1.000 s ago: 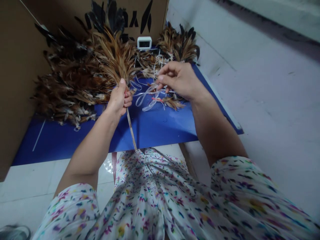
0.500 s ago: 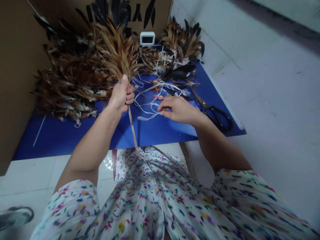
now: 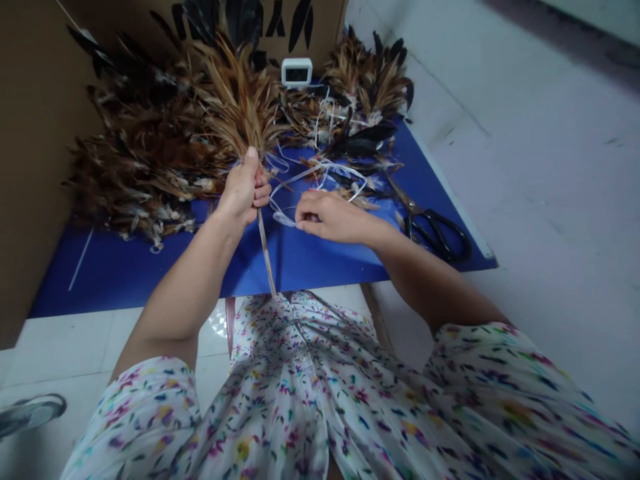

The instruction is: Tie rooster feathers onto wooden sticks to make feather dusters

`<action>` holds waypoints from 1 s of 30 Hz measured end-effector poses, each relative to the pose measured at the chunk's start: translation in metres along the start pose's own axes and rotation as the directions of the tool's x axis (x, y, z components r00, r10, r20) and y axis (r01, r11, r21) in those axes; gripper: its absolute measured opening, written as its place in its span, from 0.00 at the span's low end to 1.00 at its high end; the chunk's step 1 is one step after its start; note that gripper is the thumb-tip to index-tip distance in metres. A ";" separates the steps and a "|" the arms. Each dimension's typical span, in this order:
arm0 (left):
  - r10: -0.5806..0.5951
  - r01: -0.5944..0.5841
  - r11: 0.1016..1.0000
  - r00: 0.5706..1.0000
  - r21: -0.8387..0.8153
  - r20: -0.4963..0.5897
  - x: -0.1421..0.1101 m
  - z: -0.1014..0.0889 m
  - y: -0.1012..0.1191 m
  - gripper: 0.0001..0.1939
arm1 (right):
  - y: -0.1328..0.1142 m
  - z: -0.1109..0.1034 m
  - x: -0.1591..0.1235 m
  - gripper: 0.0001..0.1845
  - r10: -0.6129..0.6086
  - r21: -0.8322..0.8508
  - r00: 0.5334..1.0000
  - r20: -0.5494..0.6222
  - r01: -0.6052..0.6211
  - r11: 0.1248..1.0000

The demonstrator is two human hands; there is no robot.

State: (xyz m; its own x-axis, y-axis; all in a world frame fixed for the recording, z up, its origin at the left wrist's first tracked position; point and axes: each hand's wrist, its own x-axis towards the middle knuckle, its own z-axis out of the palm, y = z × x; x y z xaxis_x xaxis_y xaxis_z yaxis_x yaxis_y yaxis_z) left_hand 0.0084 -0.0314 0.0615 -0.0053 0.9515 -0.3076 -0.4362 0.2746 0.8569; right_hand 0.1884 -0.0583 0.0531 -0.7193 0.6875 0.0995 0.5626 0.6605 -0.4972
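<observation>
My left hand (image 3: 246,187) is wrapped round the base of a feather duster (image 3: 240,100), whose brown and black feathers fan out upward. Its thin stick (image 3: 265,253) runs down from my fist past the table's front edge to my lap. To the right, the fingertips of my right hand (image 3: 327,217) pinch a clear plastic ribbon (image 3: 284,219). The ribbon loops over the blue tabletop between the hands and toward the loose feathers behind. Part of the ribbon is hidden under my right hand.
Heaped brown feathers (image 3: 150,153) cover the left of the blue table (image 3: 320,270). Another feather bunch (image 3: 373,80) lies at the back right, beside a small white digital device (image 3: 297,72). Black-handled scissors (image 3: 440,235) rest near the right edge. A cardboard box (image 3: 327,27) stands behind.
My right hand has moved left, closer to the stick, drawing the ribbon's loop with it. My left hand keeps its grip on the feather duster.
</observation>
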 end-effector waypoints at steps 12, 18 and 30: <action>0.038 -0.039 0.999 0.999 0.023 0.015 0.002 0.001 -0.004 0.24 | 0.002 -0.029 0.013 0.12 0.221 0.688 0.956 -0.192 -0.030 0.725; 0.088 -0.087 0.994 0.996 0.061 -0.011 0.006 -0.001 -0.009 0.24 | -0.002 -0.028 0.024 0.11 0.236 0.807 0.953 -0.192 0.016 0.591; 0.064 -0.062 0.996 0.997 0.063 -0.036 0.007 -0.001 -0.017 0.23 | -0.012 -0.021 0.039 0.12 0.240 0.786 0.941 -0.237 0.041 0.617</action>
State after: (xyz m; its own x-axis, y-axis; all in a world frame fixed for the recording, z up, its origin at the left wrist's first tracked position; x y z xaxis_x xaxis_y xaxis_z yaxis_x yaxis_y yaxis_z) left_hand 0.0146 -0.0297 0.0443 -0.0659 0.9615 -0.2667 -0.3777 0.2233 0.8986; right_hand 0.1619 -0.0335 0.0808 -0.4454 0.8773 0.1789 -0.0032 0.1983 -0.9801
